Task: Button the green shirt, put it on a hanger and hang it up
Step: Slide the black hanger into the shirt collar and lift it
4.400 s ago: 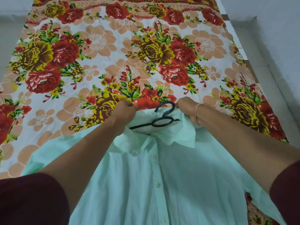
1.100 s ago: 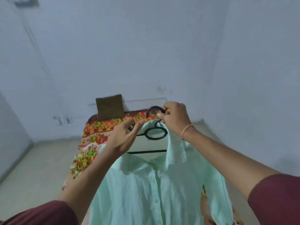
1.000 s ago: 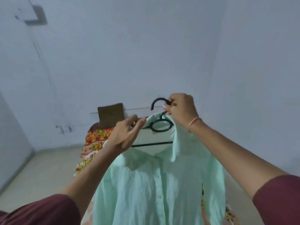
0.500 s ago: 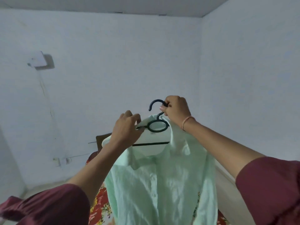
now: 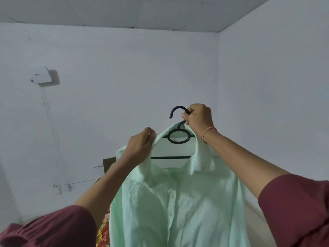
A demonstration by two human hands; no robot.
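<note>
Green shirt (image 5: 178,202) buttoned, on hanger (image 5: 178,136), held up in mid-air. R hand (image 5: 199,115) grip closed on hook neck; L hand (image 5: 140,147) pinches collar/shoulder. No rail in view. Keep hook free, shoulders level.

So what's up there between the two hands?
In the head view, the black hanger's ring and neck sit between the left hand and right hand, with the green shirt's collar draped around them.

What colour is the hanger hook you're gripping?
Dark, close to black with a navy tinge: the hanger hook, pinched by the right hand, clearest in the head view.
</note>
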